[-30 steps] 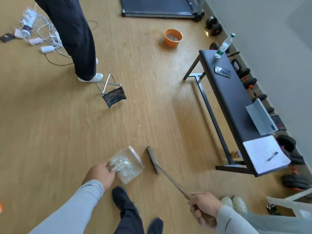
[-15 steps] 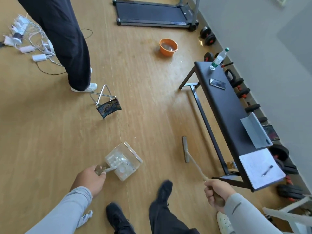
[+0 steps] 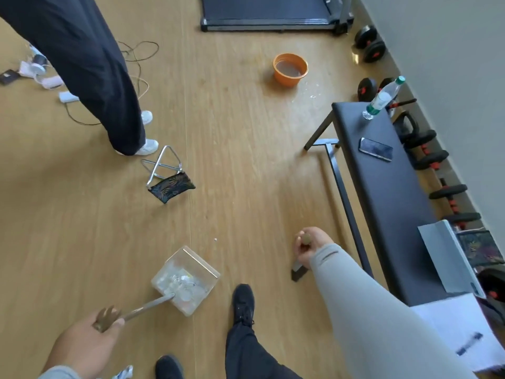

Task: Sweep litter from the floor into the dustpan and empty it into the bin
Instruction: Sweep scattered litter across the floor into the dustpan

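Left hand (image 3: 84,346) grips dustpan handle end; clear dustpan (image 3: 185,277), holding pale litter, sits on floor (image 3: 82,228) just left of my black shoe (image 3: 243,302). Right hand (image 3: 308,246) curls round broom handle top; broom head (image 3: 297,272) right of shoe. Orange bin (image 3: 290,69) far ahead of dustpan.

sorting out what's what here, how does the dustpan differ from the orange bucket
The dustpan is clear, boxy and full of pale litter, held by the left hand near the feet. The orange bucket is round and opaque, standing alone farther off near the treadmill. Both are open-topped containers.
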A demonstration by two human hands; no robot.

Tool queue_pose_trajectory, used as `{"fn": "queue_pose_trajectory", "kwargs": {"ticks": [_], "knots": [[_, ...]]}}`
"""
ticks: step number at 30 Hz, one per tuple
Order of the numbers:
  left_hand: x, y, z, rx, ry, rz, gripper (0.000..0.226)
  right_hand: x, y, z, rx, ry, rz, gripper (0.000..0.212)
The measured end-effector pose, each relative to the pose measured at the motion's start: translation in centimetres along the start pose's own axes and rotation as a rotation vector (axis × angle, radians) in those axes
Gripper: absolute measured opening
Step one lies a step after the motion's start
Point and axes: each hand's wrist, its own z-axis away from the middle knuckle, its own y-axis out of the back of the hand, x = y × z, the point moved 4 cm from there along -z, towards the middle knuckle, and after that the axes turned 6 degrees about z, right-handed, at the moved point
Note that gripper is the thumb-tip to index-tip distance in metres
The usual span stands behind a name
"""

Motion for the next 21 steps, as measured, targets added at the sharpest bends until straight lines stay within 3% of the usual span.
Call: {"fn": "queue_pose_trajectory", "kwargs": {"ticks": [4,7,12,15,19,21], "knots": [[-1.2,-1.7,-2.0,-0.109,0.105,0.13,0.028,-7.2,-7.4,-3.1,-0.037,0.057,0.05,0.01],[0.8,-1.9,-2.0,-0.006,0.157,0.181,0.017,-9.2,-11.5,-4.8,-0.018,0.061,0.243,0.008],[3.3,-1.7,-0.5,0.154,0.189,0.243,0.015,-5.1,-13.9,-7.8,0.017,0.088,0.892,0.007],[2.8,-1.6,-0.3,0.147,0.183,0.259,0.019,-1.7,-13.2,-8.6,-0.025,0.224,1.43,0.025],[1.0,-1.1,0.6,0.101,0.177,0.247,0.021,3.1,-9.7,-8.1,-0.051,0.2,1.832,0.024],[-0.7,-0.9,1.3,0.095,0.187,0.252,0.023,5.1,-7.9,-7.0,-0.051,0.235,1.862,0.027]]}}
